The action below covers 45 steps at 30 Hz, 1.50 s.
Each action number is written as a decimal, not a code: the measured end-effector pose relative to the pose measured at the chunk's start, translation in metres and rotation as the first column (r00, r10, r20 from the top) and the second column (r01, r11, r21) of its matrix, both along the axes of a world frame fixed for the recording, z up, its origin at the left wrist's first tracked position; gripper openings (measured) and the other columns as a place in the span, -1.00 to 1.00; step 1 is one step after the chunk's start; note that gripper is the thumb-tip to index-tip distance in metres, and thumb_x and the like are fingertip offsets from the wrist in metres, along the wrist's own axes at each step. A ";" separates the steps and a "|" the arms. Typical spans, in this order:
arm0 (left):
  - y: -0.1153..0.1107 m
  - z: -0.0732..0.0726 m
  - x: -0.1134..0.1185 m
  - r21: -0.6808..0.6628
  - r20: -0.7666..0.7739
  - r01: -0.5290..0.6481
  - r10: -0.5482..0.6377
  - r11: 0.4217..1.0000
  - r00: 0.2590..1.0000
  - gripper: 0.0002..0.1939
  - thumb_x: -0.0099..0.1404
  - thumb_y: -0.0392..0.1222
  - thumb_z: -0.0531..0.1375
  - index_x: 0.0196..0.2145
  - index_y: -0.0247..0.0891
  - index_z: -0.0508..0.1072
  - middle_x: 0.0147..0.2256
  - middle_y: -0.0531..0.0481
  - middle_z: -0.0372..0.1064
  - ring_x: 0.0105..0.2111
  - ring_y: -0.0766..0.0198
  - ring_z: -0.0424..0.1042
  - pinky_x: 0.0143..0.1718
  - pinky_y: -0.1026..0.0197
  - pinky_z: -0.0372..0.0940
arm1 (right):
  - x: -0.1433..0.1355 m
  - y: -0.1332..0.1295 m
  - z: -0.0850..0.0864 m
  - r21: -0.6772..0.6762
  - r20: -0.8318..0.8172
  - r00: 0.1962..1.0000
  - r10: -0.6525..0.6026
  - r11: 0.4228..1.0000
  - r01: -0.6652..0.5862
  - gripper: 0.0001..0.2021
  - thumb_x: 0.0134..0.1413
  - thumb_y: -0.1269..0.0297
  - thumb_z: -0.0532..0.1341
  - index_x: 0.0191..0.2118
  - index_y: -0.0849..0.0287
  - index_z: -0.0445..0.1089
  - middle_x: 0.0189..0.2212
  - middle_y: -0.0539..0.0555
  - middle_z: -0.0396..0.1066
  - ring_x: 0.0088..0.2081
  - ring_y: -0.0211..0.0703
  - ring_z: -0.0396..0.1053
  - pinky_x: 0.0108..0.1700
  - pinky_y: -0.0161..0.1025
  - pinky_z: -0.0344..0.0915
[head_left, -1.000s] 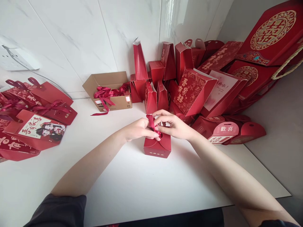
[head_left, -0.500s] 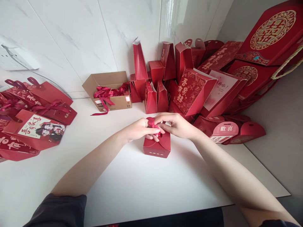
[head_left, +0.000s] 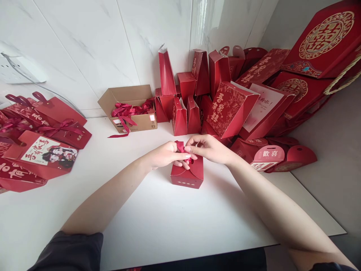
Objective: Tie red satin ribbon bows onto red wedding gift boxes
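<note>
A small red box (head_left: 187,177) with gold lettering stands on the white table in front of me. Above its top, a red ribbon (head_left: 179,145) is gathered between my hands. My left hand (head_left: 166,156) pinches the ribbon from the left, thumb on top and fingers curled below. From the right, my right hand (head_left: 205,148) bends over the box, its thumb and index finger closed at the ribbon beside the left thumb. The fingers hide most of the ribbon and part of the box top.
A cardboard box (head_left: 138,125) of red ribbons stands at the back. Red gift boxes (head_left: 231,109) crowd the back right. Finished-looking bags and boxes (head_left: 42,150) lie at the left. The table's front edge (head_left: 197,251) is near me.
My right hand's fingers have shifted slightly back to the right and bent more, showing more of the ribbon. My left hand and the small box have hardly moved.
</note>
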<state>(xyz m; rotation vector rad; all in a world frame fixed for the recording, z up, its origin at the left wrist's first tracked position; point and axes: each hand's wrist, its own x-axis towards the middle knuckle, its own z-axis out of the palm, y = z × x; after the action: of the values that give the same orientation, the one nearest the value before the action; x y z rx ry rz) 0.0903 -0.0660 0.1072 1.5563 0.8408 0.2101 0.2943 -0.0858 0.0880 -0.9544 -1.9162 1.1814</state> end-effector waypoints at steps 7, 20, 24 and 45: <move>-0.001 0.002 0.001 -0.003 -0.010 0.005 -0.005 1.000 1.000 -0.63 0.35 0.06 0.16 -0.07 -0.22 0.56 -0.21 -0.10 0.56 -0.26 0.27 0.57 -0.19 0.28 0.35 | -0.001 0.005 -0.006 -0.207 -0.334 0.942 -0.014 0.976 -0.059 -0.73 0.05 0.10 0.34 -0.33 0.21 0.40 -0.48 -0.01 0.44 -0.38 -0.22 0.41 -0.23 -0.22 0.30; 0.006 0.002 -0.001 -0.073 0.031 0.038 -0.036 0.997 0.999 -0.59 0.38 0.07 0.09 -0.05 -0.25 0.55 -0.10 -0.19 0.55 -0.28 0.25 0.58 -0.25 0.28 0.35 | 0.010 0.007 0.001 -0.394 -0.490 0.870 -0.054 0.904 -0.166 -0.78 -0.03 0.39 0.38 -0.29 0.18 0.33 -0.40 -0.06 0.44 -0.38 -0.35 0.37 -0.23 -0.34 0.28; 0.007 -0.001 -0.001 -0.091 0.046 0.007 -0.003 0.996 0.999 -0.59 0.35 0.09 0.12 -0.13 -0.29 0.57 -0.11 -0.18 0.54 -0.29 0.23 0.58 -0.27 0.30 0.35 | 0.014 0.001 0.008 -0.278 -0.499 0.861 0.098 0.923 -0.266 -0.79 -0.01 0.41 0.38 -0.30 0.19 0.32 -0.37 -0.04 0.45 -0.35 -0.30 0.41 -0.20 -0.29 0.34; 0.007 -0.001 -0.003 -0.072 0.041 0.066 -0.063 0.995 0.997 -0.58 0.37 0.08 0.10 -0.12 -0.28 0.60 -0.33 -0.14 0.59 -0.27 0.23 0.56 -0.18 0.28 0.35 | 0.012 -0.028 0.027 -0.312 -0.280 0.689 0.668 0.616 -0.724 -0.88 0.06 0.40 0.35 -0.32 0.29 0.39 -0.28 0.19 0.54 -0.16 -0.11 0.53 -0.10 -0.17 0.47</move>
<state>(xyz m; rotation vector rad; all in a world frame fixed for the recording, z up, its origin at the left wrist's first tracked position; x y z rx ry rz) 0.0877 -0.0590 0.1060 1.5035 0.7589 0.1595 0.3064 -0.1134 0.1146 -0.2394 -2.0253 2.1058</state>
